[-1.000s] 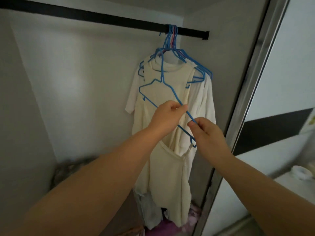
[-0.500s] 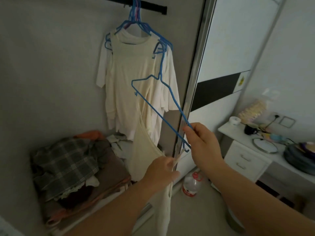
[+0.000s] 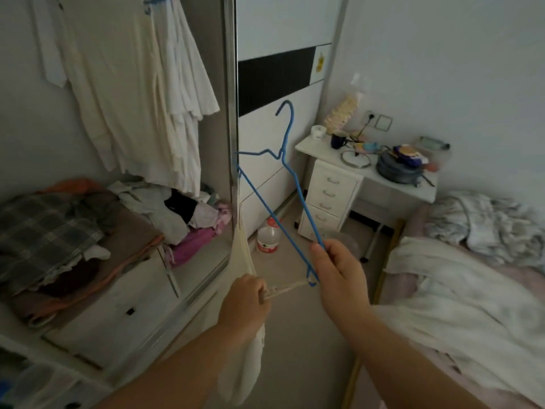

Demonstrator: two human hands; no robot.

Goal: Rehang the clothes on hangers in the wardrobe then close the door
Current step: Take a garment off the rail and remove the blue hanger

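A thin blue wire hanger (image 3: 290, 184) stood in front of the sliding wardrobe door (image 3: 274, 119), with pale hanging shirts (image 3: 129, 93) to its left above a pile of folded clothes (image 3: 73, 231). A small white drawer desk (image 3: 333, 190) lay to the right, beside a bed with rumpled white bedding (image 3: 460, 290). A clear plastic bottle (image 3: 267, 239) sat on the floor between door and desk.
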